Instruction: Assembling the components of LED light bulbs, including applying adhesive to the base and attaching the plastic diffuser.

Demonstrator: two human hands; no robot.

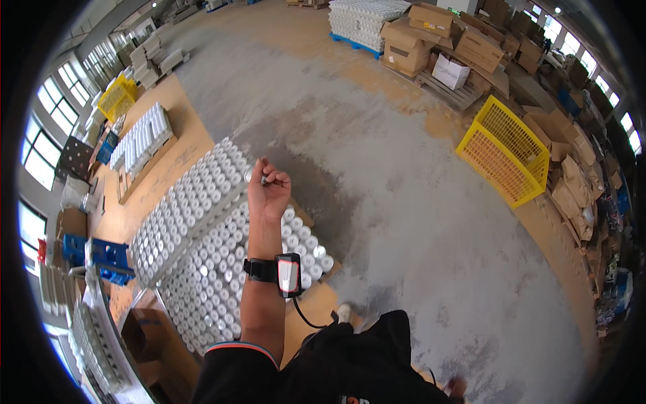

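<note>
Your left hand (270, 185) reaches out over the far right side of a low spread of white cylindrical pieces (202, 276), its palm turned up toward the camera. The fingers are curled, and a bit of white shows between and just beside them; you cannot be sure from this view whether they grip a piece or merely pass in front of one. The pieces stand upright in close rows, in two blocks with a pale seam between them, most showing a round top with a darker centre. Your forearm crosses above the nearer block, with a strapped device (289, 276) near the wrist and a black cable trailing from it.

Your right hand (456, 388) is low at the bottom edge, well apart from the pieces; it is blurred, so whether its fingers are open or closed cannot be told.

A blue stool (111, 259) stands left of the rows, with an open cardboard box (145, 333) below it. Across the grey floor (417, 229), a yellow crate (499, 165) sits to the right.
</note>
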